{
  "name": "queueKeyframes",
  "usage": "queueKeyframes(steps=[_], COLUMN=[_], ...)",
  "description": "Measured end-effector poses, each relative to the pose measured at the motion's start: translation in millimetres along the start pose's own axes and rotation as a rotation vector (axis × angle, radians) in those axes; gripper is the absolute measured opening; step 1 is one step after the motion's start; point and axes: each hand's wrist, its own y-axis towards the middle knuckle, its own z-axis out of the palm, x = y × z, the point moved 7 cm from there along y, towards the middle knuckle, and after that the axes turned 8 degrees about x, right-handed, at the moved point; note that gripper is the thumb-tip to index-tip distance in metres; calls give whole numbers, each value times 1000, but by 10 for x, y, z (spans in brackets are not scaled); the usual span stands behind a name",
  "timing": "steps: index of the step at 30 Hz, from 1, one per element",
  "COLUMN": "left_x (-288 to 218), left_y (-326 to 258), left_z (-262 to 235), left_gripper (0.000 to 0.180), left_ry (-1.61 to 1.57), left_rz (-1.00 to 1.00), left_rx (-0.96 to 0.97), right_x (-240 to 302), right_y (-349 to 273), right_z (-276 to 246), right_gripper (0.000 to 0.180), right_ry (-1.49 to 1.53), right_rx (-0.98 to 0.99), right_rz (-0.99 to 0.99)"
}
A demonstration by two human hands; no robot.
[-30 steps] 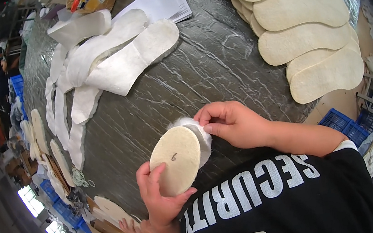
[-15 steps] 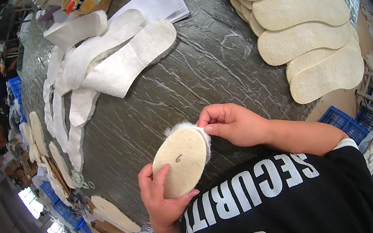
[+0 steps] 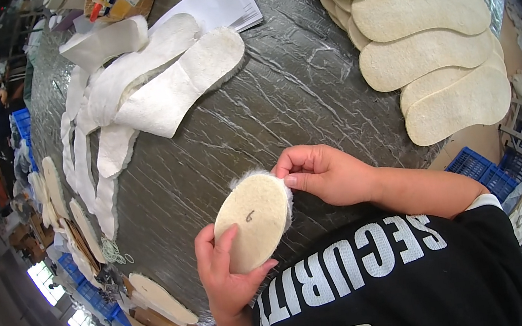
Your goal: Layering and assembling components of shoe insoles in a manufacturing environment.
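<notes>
Right, head view: the left hand [image 3: 225, 261] grips an oval cream pad [image 3: 253, 224] by its lower left, over the worktop [image 3: 177, 181] near the chest, while the right hand [image 3: 312, 172] pinches the white fleece [image 3: 290, 207] behind it at the upper right. Looks like edge-matching, layer against layer; the next move calls for a firm left hold and delicate right fingertips! Around them, dark, creased sheeting covers the worktop, white cut pieces [image 3: 157, 111] sprawl beyond, cream insole shapes [image 3: 426, 56] overlap rightward, blue crates [image 3: 475, 169] below.
</notes>
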Motion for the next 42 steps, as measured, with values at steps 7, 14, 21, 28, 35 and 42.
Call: queueKeyframes(steps=[7, 14, 21, 28, 35, 42], left_x=[10, 27, 25, 8, -81, -5], left_y=[67, 104, 171, 180, 113, 77], left_z=[45, 100, 172, 264, 67, 120], left_gripper=[77, 81, 81, 81, 74, 22], left_ry=[-15, 37, 55, 105, -107, -310], left_rz=[0, 11, 10, 3, -32, -198], left_rx=[17, 40, 40, 78, 27, 164], right_x=[6, -26, 10, 176, 228, 289], right_y=[-3, 2, -22, -124, -263, -460], right_z=[-12, -33, -44, -74, -82, -74], right_gripper=[7, 8, 10, 21, 29, 29], right_ry=[270, 362, 373, 24, -61, -275], right_rx=[-13, -2, -24, -142, -175, -202], right_rz=[1, -7, -10, 16, 63, 70])
